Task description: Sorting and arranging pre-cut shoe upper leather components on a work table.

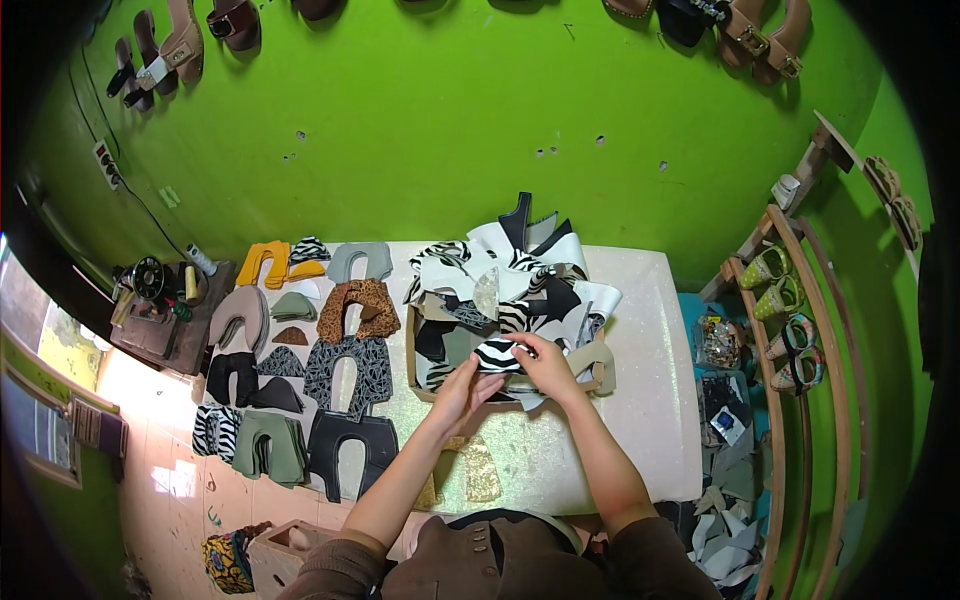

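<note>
A zebra-print cut piece (497,355), black and white, is held between my two hands above an open cardboard box (412,365). My right hand (543,366) pinches its upper right edge with thumb and fingers. On its left edge is my left hand (463,395), the fingers partly curled beneath it. The box is heaped with black, white, grey and zebra-print cut pieces, some sticking out at the back. A beige curved piece (592,366) hangs over its right corner. Gold glittery pieces (480,470) lie on the table just in front of my forearms.
Stacks of arch-shaped cut pieces stand in rows at the table's left, including leopard-print (357,312), green (270,447) and black (350,450) ones. A sewing machine (160,300) is at far left. Scraps (728,540) and a wooden shoe rack (775,420) are at right.
</note>
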`<action>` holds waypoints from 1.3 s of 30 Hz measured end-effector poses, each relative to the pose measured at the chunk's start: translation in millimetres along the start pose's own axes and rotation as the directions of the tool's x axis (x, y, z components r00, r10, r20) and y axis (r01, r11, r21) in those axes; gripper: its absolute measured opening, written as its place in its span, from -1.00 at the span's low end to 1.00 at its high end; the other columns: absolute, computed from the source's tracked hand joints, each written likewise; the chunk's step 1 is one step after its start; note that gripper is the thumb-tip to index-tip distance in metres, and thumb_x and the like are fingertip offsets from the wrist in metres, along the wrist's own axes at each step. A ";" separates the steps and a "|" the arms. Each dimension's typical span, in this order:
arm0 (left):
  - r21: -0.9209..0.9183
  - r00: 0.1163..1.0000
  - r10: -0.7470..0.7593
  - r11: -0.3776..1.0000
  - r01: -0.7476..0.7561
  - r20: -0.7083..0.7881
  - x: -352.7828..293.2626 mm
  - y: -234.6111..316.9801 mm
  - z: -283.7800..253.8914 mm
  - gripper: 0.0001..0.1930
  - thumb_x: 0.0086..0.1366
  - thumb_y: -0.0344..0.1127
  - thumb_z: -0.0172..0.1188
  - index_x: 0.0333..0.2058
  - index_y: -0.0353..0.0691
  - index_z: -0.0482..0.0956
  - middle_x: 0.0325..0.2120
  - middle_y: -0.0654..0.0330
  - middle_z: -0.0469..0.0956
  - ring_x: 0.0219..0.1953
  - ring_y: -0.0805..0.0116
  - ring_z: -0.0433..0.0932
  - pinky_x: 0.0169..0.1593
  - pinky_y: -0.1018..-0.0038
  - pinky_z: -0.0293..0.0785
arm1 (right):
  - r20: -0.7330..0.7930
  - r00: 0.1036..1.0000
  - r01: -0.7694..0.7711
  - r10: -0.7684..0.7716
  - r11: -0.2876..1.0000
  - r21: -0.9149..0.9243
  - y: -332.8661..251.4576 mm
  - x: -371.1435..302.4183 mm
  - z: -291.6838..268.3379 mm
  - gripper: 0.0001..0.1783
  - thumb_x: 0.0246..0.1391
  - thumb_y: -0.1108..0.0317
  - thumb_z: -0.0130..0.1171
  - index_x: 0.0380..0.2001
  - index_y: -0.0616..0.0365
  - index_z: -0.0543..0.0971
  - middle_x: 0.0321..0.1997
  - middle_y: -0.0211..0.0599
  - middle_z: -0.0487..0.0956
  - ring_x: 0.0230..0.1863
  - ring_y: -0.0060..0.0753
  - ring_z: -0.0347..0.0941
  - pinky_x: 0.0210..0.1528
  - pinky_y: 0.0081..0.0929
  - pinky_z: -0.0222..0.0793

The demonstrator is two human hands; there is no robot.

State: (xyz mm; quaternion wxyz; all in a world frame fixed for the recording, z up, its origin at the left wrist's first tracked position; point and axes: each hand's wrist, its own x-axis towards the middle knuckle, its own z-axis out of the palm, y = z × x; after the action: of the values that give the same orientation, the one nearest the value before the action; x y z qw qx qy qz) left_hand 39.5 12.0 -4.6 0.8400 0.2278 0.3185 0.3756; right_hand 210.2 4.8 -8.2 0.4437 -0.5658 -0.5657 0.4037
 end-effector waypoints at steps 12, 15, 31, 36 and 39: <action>0.160 0.976 0.173 0.976 -0.151 -0.134 9.6 7.2 -7.2 -0.77 0.33 -0.33 -0.16 -0.18 -0.39 0.32 -0.24 0.06 0.44 -0.15 0.29 0.47 0.01 0.44 0.43 | -0.106 0.978 0.104 -0.181 0.858 -0.503 1.2 9.4 -26.2 -0.78 -0.05 0.39 0.06 -0.29 0.22 0.50 -0.27 -0.12 0.45 -0.20 -0.09 0.39 -0.13 -0.29 0.31; 0.141 0.969 0.181 0.977 -0.158 -0.167 10.6 9.8 -8.5 -0.79 0.32 -0.33 -0.15 -0.24 -0.39 0.33 -0.25 0.02 0.43 -0.13 0.26 0.46 0.02 0.44 0.42 | 0.037 0.999 0.021 0.004 0.767 -0.641 18.0 7.9 -35.8 -0.77 -0.11 0.35 0.10 -0.32 0.17 0.50 -0.24 -0.13 0.44 -0.16 -0.09 0.38 -0.11 -0.24 0.30; 0.135 0.968 0.178 0.979 -0.156 -0.179 5.7 10.3 -16.1 -0.79 0.32 -0.33 -0.13 -0.25 -0.40 0.32 -0.26 0.03 0.44 -0.14 0.24 0.47 0.00 0.43 0.43 | 0.143 0.985 0.147 -0.095 0.900 -0.412 -2.1 -0.8 -44.7 -0.84 -0.21 0.54 0.08 -0.49 0.06 0.54 -0.38 -0.28 0.33 -0.28 -0.26 0.32 -0.20 -0.49 0.24; 0.115 0.975 0.165 0.982 -0.149 -0.146 7.8 7.7 -18.7 -0.79 0.31 -0.33 -0.12 -0.25 -0.40 0.31 -0.25 0.01 0.43 -0.14 0.22 0.47 0.00 0.41 0.44 | 0.219 0.975 0.006 0.022 0.992 -0.126 -11.3 -2.1 -62.0 -0.83 -0.14 0.60 -0.01 -0.43 0.19 0.53 -0.34 -0.35 0.42 -0.31 -0.54 0.33 -0.21 -0.68 0.21; 0.099 0.974 0.144 0.987 -0.129 -0.177 5.9 6.7 -14.2 -0.79 0.31 -0.35 -0.14 -0.22 -0.41 0.30 -0.23 -0.01 0.43 -0.15 0.22 0.47 0.00 0.40 0.44 | 0.186 0.979 -0.103 0.085 0.991 0.089 -22.5 -5.3 -61.8 -0.84 -0.06 0.58 -0.02 -0.39 0.23 0.53 -0.30 -0.40 0.47 -0.27 -0.63 0.34 -0.22 -0.69 0.22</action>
State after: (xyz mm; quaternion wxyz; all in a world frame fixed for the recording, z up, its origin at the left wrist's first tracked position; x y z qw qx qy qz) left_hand 29.3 22.7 -12.4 0.7686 0.2497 0.3941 0.4377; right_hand 262.9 -4.0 30.4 0.3979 -0.5300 -0.5560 0.5016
